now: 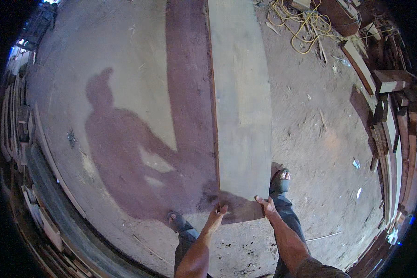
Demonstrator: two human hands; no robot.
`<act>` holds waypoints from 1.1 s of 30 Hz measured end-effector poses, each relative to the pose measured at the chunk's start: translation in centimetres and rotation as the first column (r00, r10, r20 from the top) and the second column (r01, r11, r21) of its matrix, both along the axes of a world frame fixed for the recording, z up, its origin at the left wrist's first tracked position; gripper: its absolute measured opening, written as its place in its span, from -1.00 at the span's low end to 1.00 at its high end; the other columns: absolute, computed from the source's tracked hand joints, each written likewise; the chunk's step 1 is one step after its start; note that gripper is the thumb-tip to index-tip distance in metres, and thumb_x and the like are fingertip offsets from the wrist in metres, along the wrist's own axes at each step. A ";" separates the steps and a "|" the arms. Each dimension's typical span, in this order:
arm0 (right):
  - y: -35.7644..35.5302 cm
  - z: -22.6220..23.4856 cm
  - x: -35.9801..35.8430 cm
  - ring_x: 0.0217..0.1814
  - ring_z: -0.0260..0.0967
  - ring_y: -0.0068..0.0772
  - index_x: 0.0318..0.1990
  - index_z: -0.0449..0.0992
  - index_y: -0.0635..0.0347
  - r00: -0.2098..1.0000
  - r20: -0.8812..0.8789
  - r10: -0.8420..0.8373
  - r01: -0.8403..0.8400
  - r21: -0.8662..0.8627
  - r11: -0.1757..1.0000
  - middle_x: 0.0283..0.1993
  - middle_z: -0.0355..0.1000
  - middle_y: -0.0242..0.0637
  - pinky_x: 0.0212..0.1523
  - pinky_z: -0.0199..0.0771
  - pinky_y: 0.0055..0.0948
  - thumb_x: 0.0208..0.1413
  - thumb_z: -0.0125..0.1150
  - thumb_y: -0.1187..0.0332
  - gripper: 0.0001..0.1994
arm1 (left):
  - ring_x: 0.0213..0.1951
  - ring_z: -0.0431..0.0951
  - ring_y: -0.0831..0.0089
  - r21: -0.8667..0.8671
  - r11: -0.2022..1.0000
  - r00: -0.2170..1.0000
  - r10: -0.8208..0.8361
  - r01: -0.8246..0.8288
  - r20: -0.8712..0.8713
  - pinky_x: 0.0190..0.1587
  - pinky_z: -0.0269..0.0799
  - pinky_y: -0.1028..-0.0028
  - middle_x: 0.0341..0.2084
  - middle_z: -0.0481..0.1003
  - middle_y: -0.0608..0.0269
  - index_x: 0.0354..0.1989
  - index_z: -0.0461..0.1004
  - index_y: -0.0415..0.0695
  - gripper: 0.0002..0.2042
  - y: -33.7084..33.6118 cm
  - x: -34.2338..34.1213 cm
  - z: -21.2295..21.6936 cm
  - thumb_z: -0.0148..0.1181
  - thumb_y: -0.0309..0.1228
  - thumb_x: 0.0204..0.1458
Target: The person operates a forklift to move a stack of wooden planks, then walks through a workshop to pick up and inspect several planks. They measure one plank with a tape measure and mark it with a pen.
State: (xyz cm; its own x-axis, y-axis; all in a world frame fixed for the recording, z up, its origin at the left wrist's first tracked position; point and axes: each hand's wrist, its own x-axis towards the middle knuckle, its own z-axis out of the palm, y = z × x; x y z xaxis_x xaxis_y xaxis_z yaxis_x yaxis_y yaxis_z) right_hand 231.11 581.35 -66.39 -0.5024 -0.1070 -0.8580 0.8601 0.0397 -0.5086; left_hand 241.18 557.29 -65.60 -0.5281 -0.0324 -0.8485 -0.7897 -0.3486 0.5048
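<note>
A long, wide wooden plank runs away from me up the middle of the head view, its near end held above the ground. My left hand grips the near end at its left corner. My right hand holds the same end at the right corner. Both forearms come up from the bottom edge. My feet stand on the dirt below, one left of the plank's end and one in a sandal right of it.
Pale concrete floor carries my shadow and the plank's. Stacked timber lines the right side. A tangle of yellow cord lies at the top right. More boards edge the left rim.
</note>
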 end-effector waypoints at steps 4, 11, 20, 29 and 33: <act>-1.7 0.3 -2.0 0.03 0.35 -0.30 0.16 0.30 0.36 0.998 0.055 0.028 -0.027 -0.017 0.999 0.04 0.41 -0.21 0.11 0.30 -0.29 -0.04 0.39 0.10 -0.32 | 0.21 0.26 0.35 0.006 1.000 0.989 -0.003 0.004 -0.150 0.24 0.09 0.39 0.15 0.34 0.14 0.30 0.14 -0.20 -0.31 -0.8 0.7 -2.6 0.13 0.00 0.13; 0.0 -1.8 -1.6 0.14 0.20 -0.25 0.25 0.05 0.34 0.966 -0.137 0.218 -0.208 0.084 0.974 0.11 0.25 -0.04 0.16 0.21 -0.27 -0.09 0.41 -0.01 -0.11 | 0.24 0.21 0.19 -0.270 0.957 0.989 -0.069 0.103 0.131 0.30 0.00 0.32 0.15 0.31 -0.06 0.29 0.10 -0.32 -0.27 0.2 -2.6 -0.7 0.13 -0.01 0.11; -5.1 -3.4 -5.0 0.51 -0.68 0.25 0.41 -0.50 0.18 0.807 -0.046 0.589 -0.451 0.597 0.664 0.46 -0.62 0.22 0.42 -0.44 0.10 -0.23 0.31 -0.33 0.31 | 0.08 0.28 -0.10 -0.741 0.667 0.938 -0.300 0.078 -0.172 0.24 0.10 0.19 -0.09 0.35 -0.26 0.08 0.23 -0.42 -0.47 4.0 -6.1 -8.0 0.04 -0.16 0.15; 0.1 7.7 -5.8 0.52 -0.42 0.10 0.40 -0.30 0.32 0.881 -0.050 0.471 -0.389 0.490 0.780 0.46 -0.39 0.20 0.44 -0.24 -0.18 -0.15 0.33 -0.21 0.19 | 0.03 0.40 -0.11 -0.770 0.538 0.931 -0.300 0.344 0.207 0.10 0.30 0.13 -0.06 0.41 -0.28 0.11 0.28 -0.35 -0.49 -0.9 2.6 1.1 -0.11 -0.11 0.20; 2.6 18.1 -9.5 0.46 -0.14 0.14 0.40 -0.24 0.33 0.925 -0.102 0.366 -0.296 0.410 0.863 0.41 -0.16 0.25 0.39 -0.06 -0.17 -0.10 0.31 -0.19 0.13 | 0.08 0.37 -0.13 -0.589 0.638 0.868 -0.366 0.496 0.334 0.13 0.26 0.13 -0.01 0.41 -0.27 0.14 0.29 -0.29 -0.46 -7.4 7.4 11.4 -0.25 -0.04 0.25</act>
State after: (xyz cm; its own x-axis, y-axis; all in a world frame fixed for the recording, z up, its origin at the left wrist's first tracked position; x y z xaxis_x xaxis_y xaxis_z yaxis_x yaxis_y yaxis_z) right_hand 221.61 583.91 -48.30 -0.6373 0.0235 -0.7702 0.6628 0.5266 -0.5324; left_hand 248.60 549.93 -54.18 -0.4766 -0.4020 -0.7818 -0.8575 0.4085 0.3127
